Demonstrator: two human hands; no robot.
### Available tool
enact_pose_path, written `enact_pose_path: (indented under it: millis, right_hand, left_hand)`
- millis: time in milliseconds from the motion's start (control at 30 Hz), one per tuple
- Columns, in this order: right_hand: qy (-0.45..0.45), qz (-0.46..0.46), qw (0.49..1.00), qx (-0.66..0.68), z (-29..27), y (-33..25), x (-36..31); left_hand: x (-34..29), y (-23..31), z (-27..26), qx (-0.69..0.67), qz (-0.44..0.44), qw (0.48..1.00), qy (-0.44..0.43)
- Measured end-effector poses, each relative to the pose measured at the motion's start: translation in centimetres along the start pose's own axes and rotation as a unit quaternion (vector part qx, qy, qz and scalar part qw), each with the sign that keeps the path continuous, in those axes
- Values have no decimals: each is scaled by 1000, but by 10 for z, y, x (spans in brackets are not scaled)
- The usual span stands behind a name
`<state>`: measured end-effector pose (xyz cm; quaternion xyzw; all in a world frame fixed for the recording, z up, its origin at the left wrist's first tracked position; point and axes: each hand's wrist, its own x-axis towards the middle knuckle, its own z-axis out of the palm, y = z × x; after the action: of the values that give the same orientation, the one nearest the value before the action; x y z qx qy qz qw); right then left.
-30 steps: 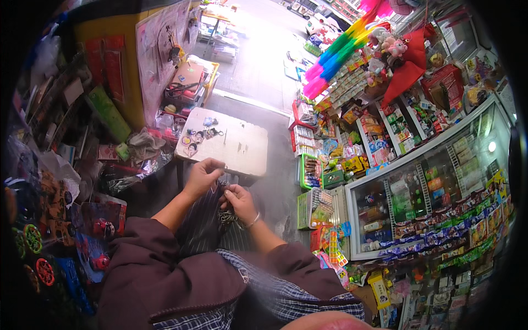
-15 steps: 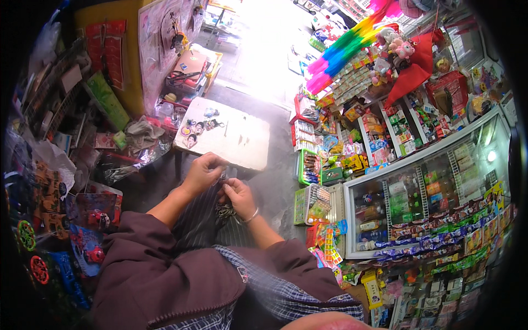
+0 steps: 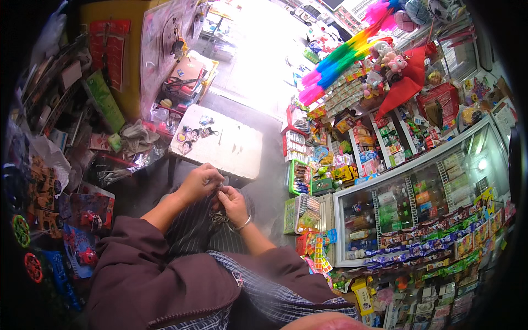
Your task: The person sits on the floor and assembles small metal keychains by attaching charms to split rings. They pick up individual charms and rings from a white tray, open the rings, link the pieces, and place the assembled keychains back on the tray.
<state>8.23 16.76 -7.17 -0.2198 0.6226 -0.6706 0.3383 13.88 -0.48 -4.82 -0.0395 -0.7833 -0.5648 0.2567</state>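
Above my lap, my left hand (image 3: 201,182) is closed in a pinch, its fingertips close to those of my right hand. Whatever small thing lies between them is too hidden to name. My right hand (image 3: 234,204) is closed too, and a bunch of thin metal keychain-like pieces (image 3: 220,218) hangs below its fingers. Just beyond my hands stands a low white-topped table (image 3: 236,146). Several small picture charms (image 3: 192,134) with rings lie on its left part.
To the right are a glass-fronted cabinet (image 3: 385,217) with drinks, and shelves of packaged snacks. Packaged toys (image 3: 88,220) and bags crowd the left. A box of goods (image 3: 190,74) stands behind the table. A rainbow-coloured duster (image 3: 344,60) hangs at upper right.
The view has shifted slightly, so the surroundings sit a little further left. My hands stay close together, with the left fingertips now nearer the right ones.
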Motion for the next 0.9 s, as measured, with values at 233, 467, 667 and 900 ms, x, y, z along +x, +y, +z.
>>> enact_pose_path:
  millis: [233, 467, 667, 900]
  right_hand:
    - [8, -10, 1000, -11, 6, -7, 0]
    - [31, 15, 999, -6, 10, -14, -7]
    - [43, 9, 999, -16, 7, -9, -4]
    - [31, 3, 999, 25, -3, -13, -5]
  left_hand:
    - [-1, 8, -8, 11, -2, 998, -57]
    - [0, 2, -7, 16, -90, 996, 0]
    - [2, -4, 4, -25, -110, 993, -39]
    - [6, -2, 5, -137, -196, 970, -38]
